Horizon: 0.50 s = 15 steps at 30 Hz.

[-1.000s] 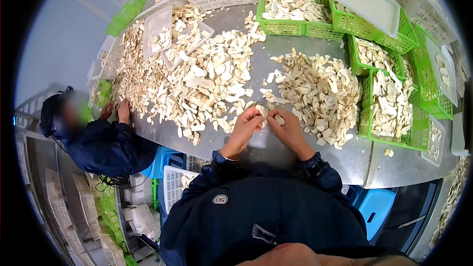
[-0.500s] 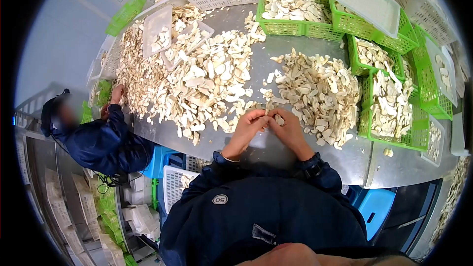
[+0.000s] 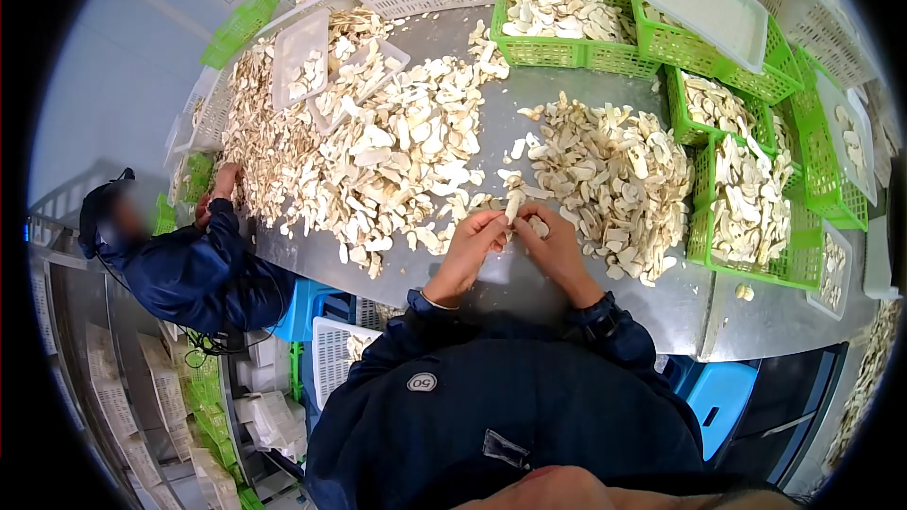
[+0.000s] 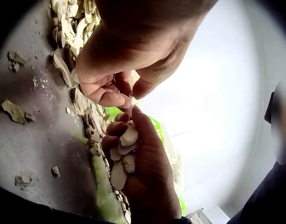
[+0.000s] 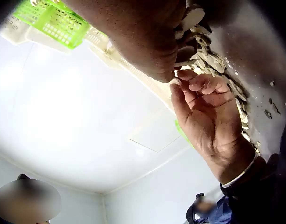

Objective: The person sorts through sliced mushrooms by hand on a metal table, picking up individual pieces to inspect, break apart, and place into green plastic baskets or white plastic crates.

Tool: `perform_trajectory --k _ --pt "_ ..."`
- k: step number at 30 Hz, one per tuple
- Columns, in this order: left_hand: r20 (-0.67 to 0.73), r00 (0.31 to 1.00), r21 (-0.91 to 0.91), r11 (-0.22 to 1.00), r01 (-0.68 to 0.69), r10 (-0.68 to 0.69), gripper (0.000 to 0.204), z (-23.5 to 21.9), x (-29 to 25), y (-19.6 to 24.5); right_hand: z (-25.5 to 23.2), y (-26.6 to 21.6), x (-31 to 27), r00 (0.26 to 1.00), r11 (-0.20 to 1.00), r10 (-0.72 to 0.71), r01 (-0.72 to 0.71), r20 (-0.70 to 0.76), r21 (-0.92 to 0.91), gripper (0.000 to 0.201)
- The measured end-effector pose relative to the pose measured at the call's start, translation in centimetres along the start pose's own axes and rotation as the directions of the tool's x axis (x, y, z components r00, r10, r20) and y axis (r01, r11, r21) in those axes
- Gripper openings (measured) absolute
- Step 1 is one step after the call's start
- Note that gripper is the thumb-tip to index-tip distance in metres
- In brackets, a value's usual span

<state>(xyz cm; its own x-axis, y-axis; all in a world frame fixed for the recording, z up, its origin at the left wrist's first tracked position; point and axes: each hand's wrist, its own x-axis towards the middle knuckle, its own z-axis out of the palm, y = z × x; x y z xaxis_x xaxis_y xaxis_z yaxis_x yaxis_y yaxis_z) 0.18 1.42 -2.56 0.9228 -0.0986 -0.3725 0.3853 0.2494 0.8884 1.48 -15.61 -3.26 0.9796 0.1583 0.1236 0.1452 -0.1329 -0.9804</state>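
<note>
Pale slice (image 3: 512, 211) pinched by my left hand (image 3: 468, 255) — my right hand (image 3: 559, 255) curled round several pieces (image 4: 129, 135); green basket (image 3: 806, 244) well loaded, big heap (image 3: 406, 142) loose.

Two large piles of slices (image 3: 609, 184) are counted on the desk (image 3: 642, 326), two people (image 3: 203, 274) beside it, and at least five green baskets (image 3: 543, 52) toward its right.

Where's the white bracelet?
In the right-wrist view, the white bracelet is at the lower right, around the person's left wrist, between their left hand and dark sleeve.
</note>
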Motion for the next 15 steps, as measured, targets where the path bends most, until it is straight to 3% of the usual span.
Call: perform_trajectory --k 10,15 --pt "0.054 0.999 0.058 0.998 0.003 -0.006 0.014 -0.2 0.0 -0.03 -0.27 -0.73 0.01 0.992 0.993 0.113 -0.114 0.065 0.019 0.017" --pt "0.066 0.998 0.068 0.998 0.013 -0.018 0.013 -0.35 0.07 -0.13 -0.11 -0.1 -0.03 0.998 0.999 0.047 -0.046 0.049 -0.012 0.017"
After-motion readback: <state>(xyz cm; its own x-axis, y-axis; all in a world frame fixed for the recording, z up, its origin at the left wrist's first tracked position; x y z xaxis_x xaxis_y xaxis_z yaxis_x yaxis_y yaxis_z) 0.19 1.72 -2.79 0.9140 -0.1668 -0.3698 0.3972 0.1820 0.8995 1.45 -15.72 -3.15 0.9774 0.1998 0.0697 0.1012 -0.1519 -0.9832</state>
